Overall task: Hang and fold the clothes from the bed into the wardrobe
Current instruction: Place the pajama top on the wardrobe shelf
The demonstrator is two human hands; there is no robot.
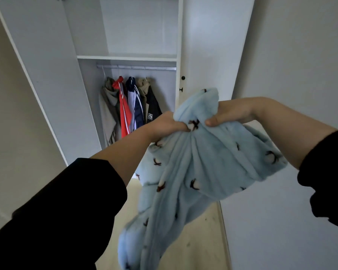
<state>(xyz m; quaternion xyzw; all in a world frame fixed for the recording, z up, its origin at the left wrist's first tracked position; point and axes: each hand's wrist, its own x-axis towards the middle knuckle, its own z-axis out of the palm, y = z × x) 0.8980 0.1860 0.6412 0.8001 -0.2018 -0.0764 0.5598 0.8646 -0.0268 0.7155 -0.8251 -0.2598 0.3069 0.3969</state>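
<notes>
A fluffy light-blue garment (pixel 199 168) with small dark-and-white motifs hangs bunched in front of me. My left hand (pixel 168 124) grips a gathered fold of it from the left. My right hand (pixel 230 113) pinches the fabric right beside it, thumb on top. The lower part of the garment droops toward the floor. Straight ahead stands the open white wardrobe (pixel 125 57) with a bare shelf above a metal rail (pixel 137 67). Several jackets (pixel 129 106) hang from that rail: olive, red, navy-and-white, tan and black.
The wardrobe's left door (pixel 41 78) swings open toward me on the left. Its closed right door (pixel 209 55) carries two small dark knobs (pixel 182 83). A pale wall (pixel 300 65) fills the right side. Light wooden floor (pixel 191 240) shows below the garment.
</notes>
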